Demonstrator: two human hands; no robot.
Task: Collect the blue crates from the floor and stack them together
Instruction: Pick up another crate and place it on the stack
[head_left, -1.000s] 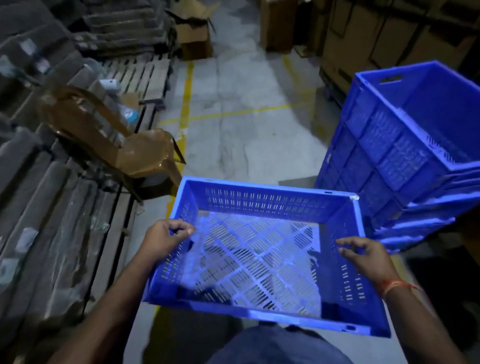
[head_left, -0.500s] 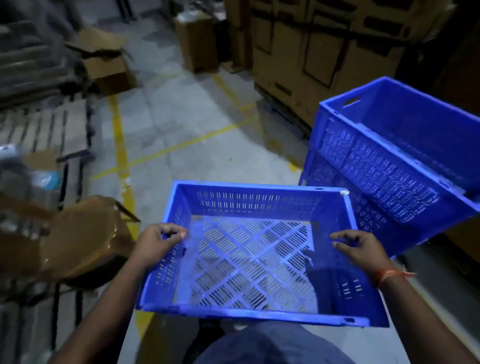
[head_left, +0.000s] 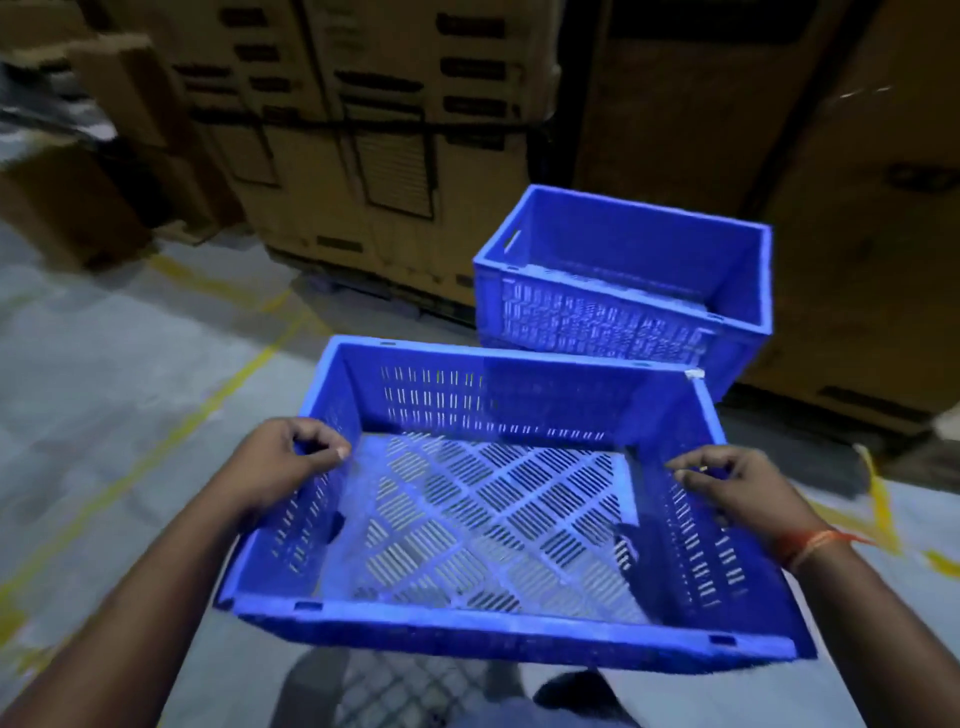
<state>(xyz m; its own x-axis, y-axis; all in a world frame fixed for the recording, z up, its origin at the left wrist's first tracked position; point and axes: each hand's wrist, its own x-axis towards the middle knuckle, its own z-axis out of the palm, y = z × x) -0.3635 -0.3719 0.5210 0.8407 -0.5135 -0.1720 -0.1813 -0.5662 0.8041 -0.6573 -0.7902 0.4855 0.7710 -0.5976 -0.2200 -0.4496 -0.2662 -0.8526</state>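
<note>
I carry an empty blue slotted crate (head_left: 498, 395) in front of me, held above the floor. My left hand (head_left: 283, 457) grips its left rim with curled fingers. On the opposite rim, my right hand (head_left: 737, 486) grips the same way; an orange thread circles that wrist. Just beyond the carried crate stands the stack of blue crates (head_left: 623, 296), its open top crate facing up with its inside empty. The lower crates of the stack are hidden behind the one I hold.
Tall cardboard cartons (head_left: 395, 130) on pallets line the back, right behind the stack. More boxes (head_left: 78, 197) stand at the far left. Grey concrete floor with yellow lines (head_left: 218, 384) spreads to the left. My legs show below the crate.
I have turned right and stepped closer: the stack of crates moved from the right edge to straight ahead, and the brown chair and wooden pallets left the view. Both hands kept their grip.
</note>
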